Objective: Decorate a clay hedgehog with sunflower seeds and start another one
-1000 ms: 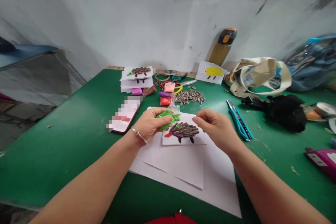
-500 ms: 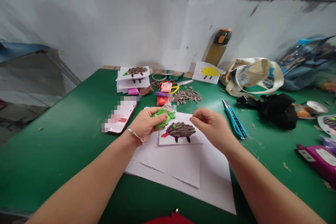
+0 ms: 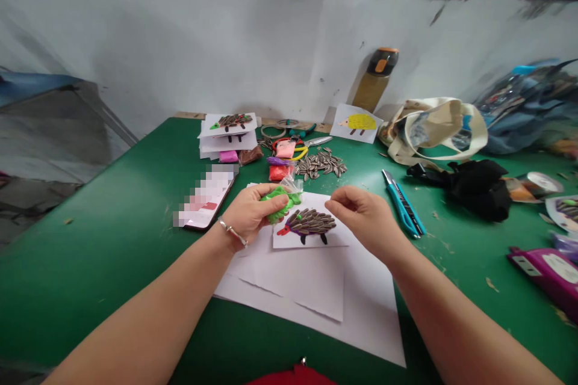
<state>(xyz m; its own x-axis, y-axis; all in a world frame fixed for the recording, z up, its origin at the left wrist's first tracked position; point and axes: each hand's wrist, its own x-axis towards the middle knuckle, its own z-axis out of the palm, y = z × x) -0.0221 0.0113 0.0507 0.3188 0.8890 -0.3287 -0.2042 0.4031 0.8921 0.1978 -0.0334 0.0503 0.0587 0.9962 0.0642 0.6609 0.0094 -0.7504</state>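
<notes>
My left hand [image 3: 253,212] is closed round a clear plastic bag of green modelling clay [image 3: 276,204], above the left edge of a white card. On that card lies a hedgehog picture [image 3: 311,222], with spines of striped sunflower seeds, a red snout, dark feet and a small green dab on its back. Over the card's right side my right hand [image 3: 356,207] has thumb and forefinger pinched together; whatever may be between them is too small to make out. Beneath the card are loose white paper sheets [image 3: 307,289].
Behind the hands are a pile of sunflower seeds [image 3: 321,163], scissors [image 3: 318,141] and bagged red clay [image 3: 280,173]. A phone [image 3: 210,198] lies left, a blue utility knife [image 3: 403,204] right. A bottle [image 3: 376,78] and a cloth bag [image 3: 438,126] stand by the wall.
Almost nothing differs. Both hands keep their places and grips; the whole view has shifted very slightly.
</notes>
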